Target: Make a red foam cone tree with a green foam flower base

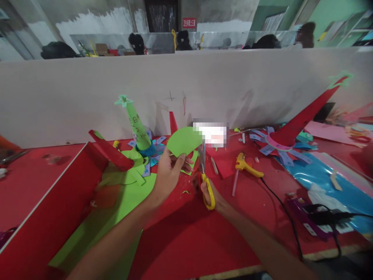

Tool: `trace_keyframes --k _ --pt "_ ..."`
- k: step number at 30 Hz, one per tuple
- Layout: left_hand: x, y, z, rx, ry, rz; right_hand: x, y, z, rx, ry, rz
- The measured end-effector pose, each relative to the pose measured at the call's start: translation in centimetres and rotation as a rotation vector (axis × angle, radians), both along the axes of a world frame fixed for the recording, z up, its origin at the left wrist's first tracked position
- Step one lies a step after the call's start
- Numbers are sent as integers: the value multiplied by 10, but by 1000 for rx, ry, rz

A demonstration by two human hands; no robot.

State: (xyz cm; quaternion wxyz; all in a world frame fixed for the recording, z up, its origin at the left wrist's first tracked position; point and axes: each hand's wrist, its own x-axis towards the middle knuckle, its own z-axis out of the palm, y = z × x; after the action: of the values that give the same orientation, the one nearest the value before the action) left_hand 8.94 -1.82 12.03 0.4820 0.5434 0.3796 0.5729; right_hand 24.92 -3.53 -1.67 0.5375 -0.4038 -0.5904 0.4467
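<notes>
My left hand (170, 171) pinches a rounded green sheet (185, 140) by its lower edge, thumb in front, above the red table. In my right hand (211, 194) are scissors (203, 169) with yellow and red handles, their blades pointing up beside the sheet's right edge. Whether the blades touch the sheet is hard to tell. Below the sheet, partly behind my left fingers, shows another green piece (193, 163). A green cone (138, 128) with a star on top stands left of my left hand.
A yellow glue gun (247, 166) with a black cord lies to the right. Farther right, a tall red cone (305, 112) leans. A red-sided divider (55, 198) and large green sheets (116, 225) are at left. Behind stands a white partition (145, 85), with people's heads beyond.
</notes>
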Motion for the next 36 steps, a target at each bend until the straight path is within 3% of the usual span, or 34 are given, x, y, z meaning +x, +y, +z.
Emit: trace_keyframes --k 5,14,22,36 --pt "7 -7 -2 -52 79 -37 -3 4 -1 -47 93 47" --pt "12 -10 -5 -80 104 -97 2 -2 15 37 61 46" --pt "11 -10 -3 -79 97 -78 2 -2 6 -52 85 44" --pt "7 -10 0 -40 92 -50 2 -5 6 -102 203 63"
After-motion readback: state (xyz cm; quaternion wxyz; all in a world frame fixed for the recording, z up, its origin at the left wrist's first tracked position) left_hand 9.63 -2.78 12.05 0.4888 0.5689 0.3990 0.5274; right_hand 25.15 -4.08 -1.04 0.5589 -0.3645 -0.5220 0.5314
